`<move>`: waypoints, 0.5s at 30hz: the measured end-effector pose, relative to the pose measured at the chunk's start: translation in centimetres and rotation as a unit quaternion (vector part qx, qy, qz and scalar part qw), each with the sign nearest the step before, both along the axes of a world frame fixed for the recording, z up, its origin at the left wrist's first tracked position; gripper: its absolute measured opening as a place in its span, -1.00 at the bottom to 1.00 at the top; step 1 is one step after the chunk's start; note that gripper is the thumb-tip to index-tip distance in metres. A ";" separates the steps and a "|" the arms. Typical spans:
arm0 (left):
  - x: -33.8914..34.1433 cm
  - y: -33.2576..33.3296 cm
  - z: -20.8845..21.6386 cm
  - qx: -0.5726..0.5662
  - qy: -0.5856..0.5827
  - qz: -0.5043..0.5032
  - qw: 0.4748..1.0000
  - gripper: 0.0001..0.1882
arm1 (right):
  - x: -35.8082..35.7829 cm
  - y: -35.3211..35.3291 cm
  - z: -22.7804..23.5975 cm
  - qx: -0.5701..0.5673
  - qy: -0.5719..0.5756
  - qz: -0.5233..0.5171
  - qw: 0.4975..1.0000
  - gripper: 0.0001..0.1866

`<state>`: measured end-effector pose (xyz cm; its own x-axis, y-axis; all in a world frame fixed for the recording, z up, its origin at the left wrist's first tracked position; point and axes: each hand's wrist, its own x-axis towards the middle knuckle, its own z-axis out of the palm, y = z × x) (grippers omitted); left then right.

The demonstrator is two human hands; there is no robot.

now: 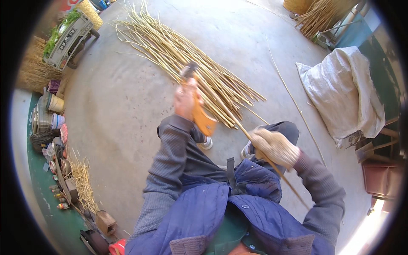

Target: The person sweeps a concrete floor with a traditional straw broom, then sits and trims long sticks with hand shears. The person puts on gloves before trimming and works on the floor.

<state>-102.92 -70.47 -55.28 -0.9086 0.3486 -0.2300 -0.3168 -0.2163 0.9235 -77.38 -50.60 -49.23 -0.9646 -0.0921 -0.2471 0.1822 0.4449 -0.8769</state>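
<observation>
My bare left hand [185,101] is wrapped round an orange tool [204,121]. A dark metal head sticks out past the fingers; motion blurs it, so its exact kind is unclear. In a pale knitted glove, my right hand [274,146] grips a long thin stick [293,187]. That stick slants from the pile down toward my right elbow. Ahead of both hands lies a heap of long, peeled-looking sticks [187,51] on the concrete floor. The tool is above the heap's left side, apart from the stick in my right hand.
One single stick [293,100] lies on the floor at the right. Beyond it are a white woven sack [344,89] and a dark red box [380,180]. Buckets [55,103], straw [80,178] and clutter line the left wall. A small truck [70,40] stands far left.
</observation>
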 end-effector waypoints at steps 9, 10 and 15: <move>2.7 2.6 -1.4 -0.040 0.010 -0.027 0.999 -0.70 | -6.8 -2.4 -7.0 0.148 0.186 -0.105 0.966 -0.70; 0.2 1.6 -1.9 -0.037 0.005 0.021 0.999 -0.70 | -4.9 -2.5 -7.3 0.226 0.254 -0.043 0.939 -0.76; -12.8 -7.5 -1.8 -0.067 0.044 0.191 0.978 -0.69 | 9.0 -1.4 -2.6 0.253 0.023 0.041 0.966 -0.80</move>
